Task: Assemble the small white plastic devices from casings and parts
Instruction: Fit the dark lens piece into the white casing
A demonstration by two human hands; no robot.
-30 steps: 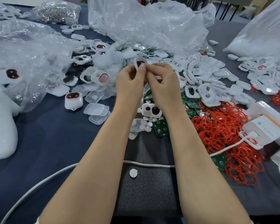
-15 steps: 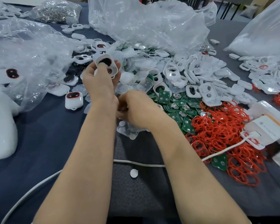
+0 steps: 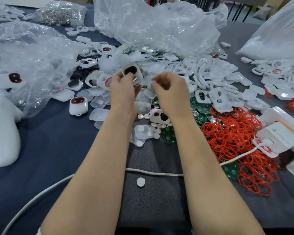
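The left hand is gripping a white casing just above the centre of the frame, with fingers and thumb curled round its edges and its dark opening facing the camera. The right hand is hovering just beside it, close but not touching. Its fingers are curling inward, and I cannot tell whether they are pinching a small part. Half a second earlier this hand was reaching down among the small white discs lying on the surface below. It has since been rising to the casing's level, while the left hand has been drifting toward the centre. That is pointing to a part being fetched for seating in the casing. Green circuit boards and red rings are lying at the right, and a finished device at the left.
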